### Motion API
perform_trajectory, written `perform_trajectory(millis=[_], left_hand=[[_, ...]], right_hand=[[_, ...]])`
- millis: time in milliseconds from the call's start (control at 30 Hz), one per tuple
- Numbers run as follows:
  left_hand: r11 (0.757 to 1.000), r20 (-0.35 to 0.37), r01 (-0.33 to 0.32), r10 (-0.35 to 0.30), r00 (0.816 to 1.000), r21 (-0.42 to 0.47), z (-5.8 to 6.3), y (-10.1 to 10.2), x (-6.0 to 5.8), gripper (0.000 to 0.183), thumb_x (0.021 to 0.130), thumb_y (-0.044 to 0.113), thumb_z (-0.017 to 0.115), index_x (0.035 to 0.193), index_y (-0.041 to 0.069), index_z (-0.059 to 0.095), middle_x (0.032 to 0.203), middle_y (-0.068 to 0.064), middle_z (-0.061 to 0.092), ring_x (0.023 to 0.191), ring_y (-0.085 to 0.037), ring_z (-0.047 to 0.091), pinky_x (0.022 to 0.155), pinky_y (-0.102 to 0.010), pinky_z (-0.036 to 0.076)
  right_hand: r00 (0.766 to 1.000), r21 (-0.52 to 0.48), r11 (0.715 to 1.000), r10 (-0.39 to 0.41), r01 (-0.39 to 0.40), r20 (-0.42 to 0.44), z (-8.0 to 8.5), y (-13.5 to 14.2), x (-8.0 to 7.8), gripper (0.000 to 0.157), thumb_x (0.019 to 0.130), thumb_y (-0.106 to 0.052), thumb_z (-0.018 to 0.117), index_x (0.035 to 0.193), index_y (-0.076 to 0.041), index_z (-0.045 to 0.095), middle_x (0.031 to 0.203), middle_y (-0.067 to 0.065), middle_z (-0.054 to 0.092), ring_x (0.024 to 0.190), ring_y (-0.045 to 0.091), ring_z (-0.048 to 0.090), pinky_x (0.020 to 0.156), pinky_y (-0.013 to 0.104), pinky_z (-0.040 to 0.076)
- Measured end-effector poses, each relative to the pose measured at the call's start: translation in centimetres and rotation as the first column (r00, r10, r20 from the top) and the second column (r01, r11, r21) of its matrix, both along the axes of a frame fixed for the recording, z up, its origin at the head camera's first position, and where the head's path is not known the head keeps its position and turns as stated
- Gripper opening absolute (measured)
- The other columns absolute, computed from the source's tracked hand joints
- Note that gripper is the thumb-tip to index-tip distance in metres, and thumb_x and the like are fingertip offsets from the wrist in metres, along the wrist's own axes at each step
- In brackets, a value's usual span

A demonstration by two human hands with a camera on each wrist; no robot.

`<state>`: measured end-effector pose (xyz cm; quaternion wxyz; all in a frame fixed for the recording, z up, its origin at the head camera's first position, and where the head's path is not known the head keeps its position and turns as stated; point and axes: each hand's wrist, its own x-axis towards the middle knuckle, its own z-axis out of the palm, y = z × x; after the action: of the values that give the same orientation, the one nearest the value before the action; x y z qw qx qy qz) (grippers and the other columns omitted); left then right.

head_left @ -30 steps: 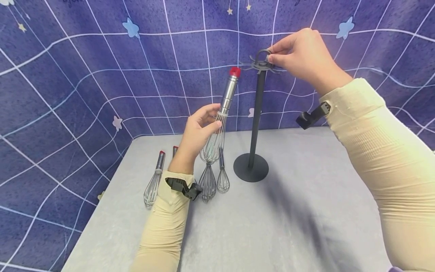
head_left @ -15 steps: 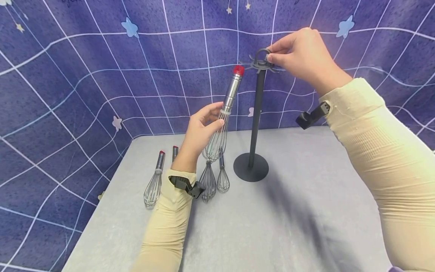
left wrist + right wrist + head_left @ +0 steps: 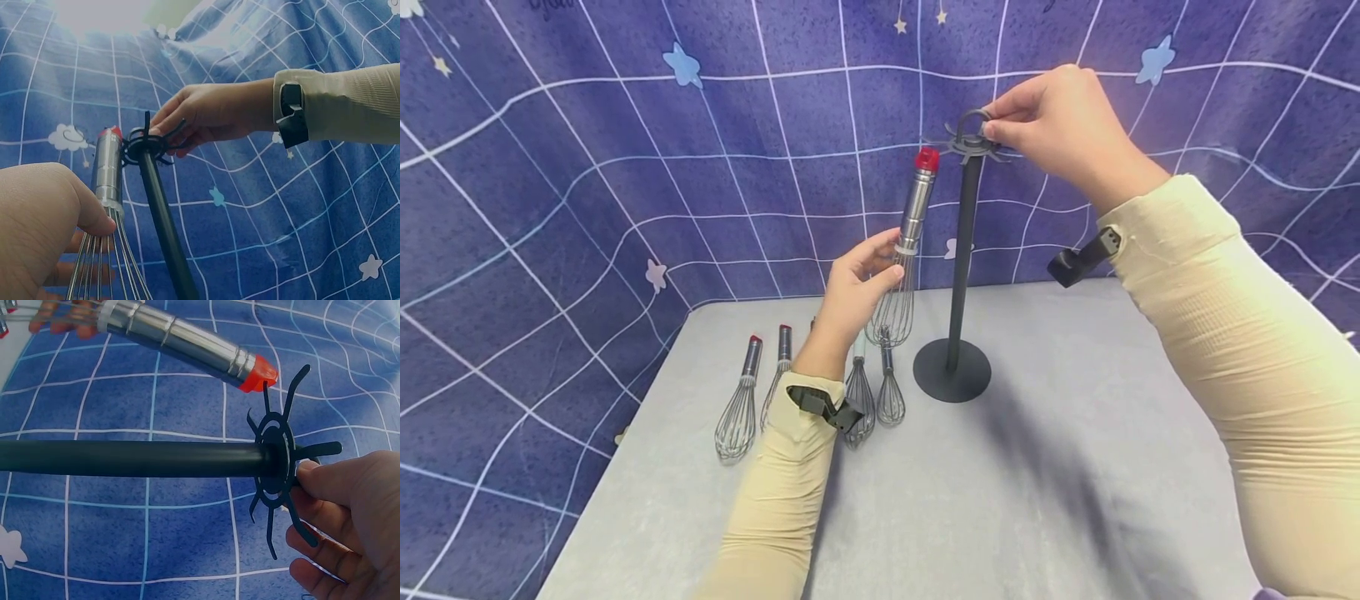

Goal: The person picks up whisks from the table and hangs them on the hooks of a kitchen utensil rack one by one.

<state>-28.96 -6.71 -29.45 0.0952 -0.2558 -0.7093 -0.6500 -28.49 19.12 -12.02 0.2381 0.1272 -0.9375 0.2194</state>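
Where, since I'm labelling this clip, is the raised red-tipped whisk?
In the head view, the whisk is near the centre, tilted in the left grip, left of the black stand's pole, its red tip near the hooks.

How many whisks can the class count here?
5: a held whisk in the left hand; on the table, a leftmost whisk, its red-tipped neighbour, a pale-handled whisk and a small whisk near the stand. The left arm may hide another.

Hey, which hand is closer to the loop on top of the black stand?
Right: the right hand pinches the loop. The left hand is lower and to the left, holding a whisk beside the stand.
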Motion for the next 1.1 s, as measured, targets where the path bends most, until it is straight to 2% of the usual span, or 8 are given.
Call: perform_trajectory(millis=[267,500,567,700,867,1100], left_hand=[[0.999,-0.007,0.031,-0.031,0.999,0.018,-0.7,1.1,-0.7,0.05,0.094,-0.003,0.064,0.142,0.006,0.056,0.125,-0.018,0.063,0.111,-0.028,0.063,0.094,-0.041,0.054],[0.997,0.015,0.071,-0.071,0.997,0.037,-1.9,1.7,-1.4,0.048,0.098,0.001,0.06,0.145,0.005,0.052,0.127,-0.02,0.063,0.116,-0.03,0.063,0.102,-0.04,0.051],[0.997,0.018,0.073,-0.073,0.997,0.029,-2.3,1.9,-1.6,0.047,0.098,0.001,0.06,0.144,0.005,0.052,0.126,-0.02,0.063,0.116,-0.031,0.063,0.103,-0.041,0.05],[0.998,0.036,0.066,-0.066,0.997,0.009,-3.2,2.1,-1.9,0.045,0.098,0.002,0.06,0.142,0.003,0.052,0.132,-0.021,0.062,0.121,-0.032,0.06,0.106,-0.041,0.047],[0.997,0.061,0.065,-0.067,0.996,0.029,-4.3,2.1,-2.2,0.042,0.1,0.003,0.057,0.142,0.0,0.052,0.138,-0.022,0.059,0.129,-0.032,0.056,0.107,-0.04,0.047],[0.995,0.072,0.084,-0.088,0.994,0.052,-5.9,2.0,-2.6,0.04,0.102,0.007,0.056,0.141,0.001,0.052,0.134,-0.021,0.061,0.123,-0.03,0.06,0.099,-0.039,0.052]], right_hand=[[1.0,-0.006,1.0,0.001,-0.001,0.001,0.0,-0.1,0.0,0.029,0.096,-0.035,0.07,0.117,-0.017,0.078,0.108,0.002,0.076,0.081,-0.007,0.056,0.086,0.027,0.043],[1.0,-0.013,1.0,0.011,-0.011,0.023,0.0,-0.2,0.1,0.03,0.097,-0.033,0.069,0.12,-0.015,0.076,0.11,0.004,0.076,0.078,-0.011,0.053,0.099,0.039,0.047],[1.0,-0.01,1.0,0.013,-0.012,0.024,0.0,-0.1,0.1,0.03,0.097,-0.033,0.069,0.121,-0.014,0.075,0.11,0.005,0.076,0.079,-0.01,0.054,0.1,0.039,0.047],[1.0,0.0,1.0,0.022,-0.022,0.015,0.0,-0.1,0.1,0.03,0.098,-0.031,0.068,0.122,-0.014,0.075,0.11,0.005,0.076,0.08,-0.006,0.057,0.093,0.033,0.046],[1.0,0.012,1.0,0.025,-0.025,0.014,-0.1,-0.1,0.1,0.03,0.099,-0.03,0.067,0.123,-0.014,0.074,0.109,0.006,0.076,0.082,0.001,0.059,0.085,0.028,0.043],[1.0,0.017,1.0,0.02,-0.02,0.021,-0.1,-0.1,0.1,0.031,0.099,-0.03,0.066,0.124,-0.014,0.074,0.109,0.006,0.076,0.085,0.006,0.06,0.083,0.027,0.042]])
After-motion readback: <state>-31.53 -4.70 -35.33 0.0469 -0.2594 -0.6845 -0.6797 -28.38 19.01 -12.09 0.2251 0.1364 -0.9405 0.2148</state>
